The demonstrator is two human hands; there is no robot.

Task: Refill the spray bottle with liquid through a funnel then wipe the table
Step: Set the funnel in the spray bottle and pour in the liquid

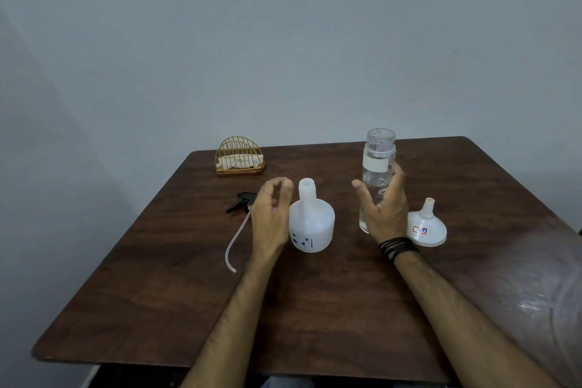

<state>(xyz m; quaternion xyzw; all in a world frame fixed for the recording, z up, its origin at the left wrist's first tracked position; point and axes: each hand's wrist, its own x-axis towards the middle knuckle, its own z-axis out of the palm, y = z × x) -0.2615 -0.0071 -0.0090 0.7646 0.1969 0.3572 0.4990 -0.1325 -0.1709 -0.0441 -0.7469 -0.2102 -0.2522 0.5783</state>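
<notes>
A white spray bottle (311, 225) stands uncapped in the middle of the brown table (189, 277). Its black spray head (241, 201) with a long clear tube lies to the left. My left hand (271, 214) hovers just left of the bottle, fingers apart, holding nothing. A tall clear bottle (378, 167) with liquid stands open to the right. My right hand (382, 208) is open in front of it, fingers spread around its lower part; contact is unclear. A white funnel (426, 228) rests upside down at the far right.
A gold wire holder (237, 157) with a cloth or napkins stands near the table's back left edge. A grey wall rises behind the table. A shiny grey surface (541, 302) overlaps the table's right side.
</notes>
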